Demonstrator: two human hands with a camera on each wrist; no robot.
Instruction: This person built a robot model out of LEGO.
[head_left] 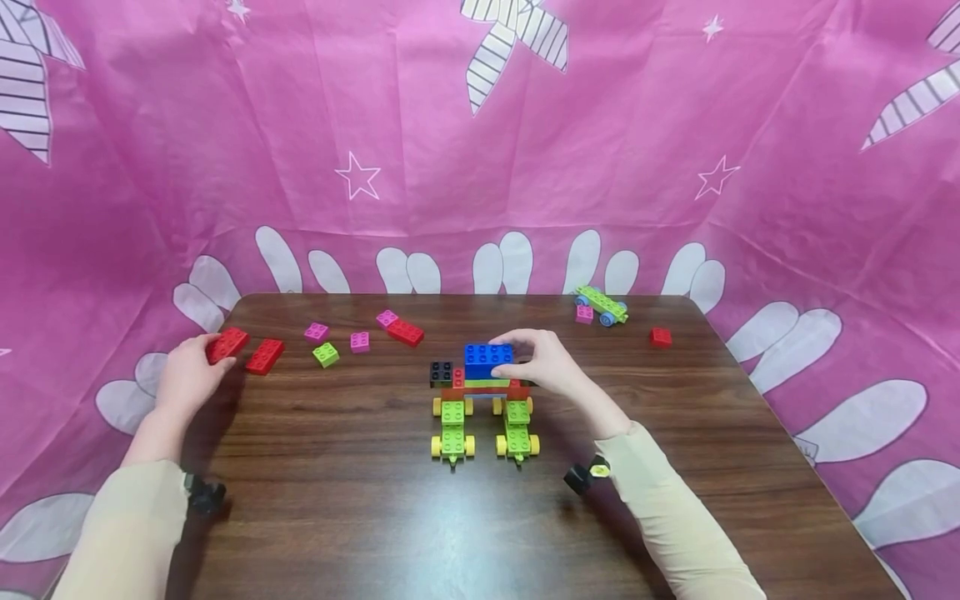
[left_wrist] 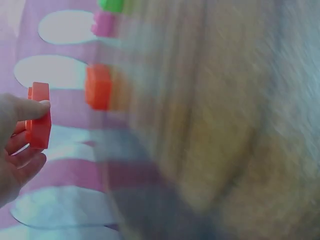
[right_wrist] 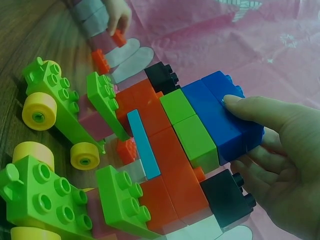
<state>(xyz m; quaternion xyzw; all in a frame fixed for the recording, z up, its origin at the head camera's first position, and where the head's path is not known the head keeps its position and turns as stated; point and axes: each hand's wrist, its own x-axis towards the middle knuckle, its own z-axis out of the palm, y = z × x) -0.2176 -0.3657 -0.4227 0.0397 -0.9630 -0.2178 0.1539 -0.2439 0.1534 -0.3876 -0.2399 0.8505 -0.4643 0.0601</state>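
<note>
My left hand [head_left: 212, 353] [left_wrist: 24, 126] pinches a red brick [head_left: 227, 343] [left_wrist: 38, 119] at the table's left edge, thumb on top. A second red brick [head_left: 265, 356] [left_wrist: 98, 86] lies just to its right. My right hand [head_left: 516, 357] [right_wrist: 241, 131] grips a blue brick [head_left: 487, 360] [right_wrist: 220, 107] that sits on top of a block build [head_left: 480, 387]. The build has red, green and black bricks [right_wrist: 162, 75] resting across two green wheeled cars [head_left: 452, 429] [head_left: 517, 429].
Loose pink, green and red bricks [head_left: 405, 332] lie at the back left of the brown table [head_left: 360, 517]. A small green wheeled car [head_left: 602, 305] and a red cube [head_left: 661, 337] sit at the back right. Pink patterned cloth surrounds the table.
</note>
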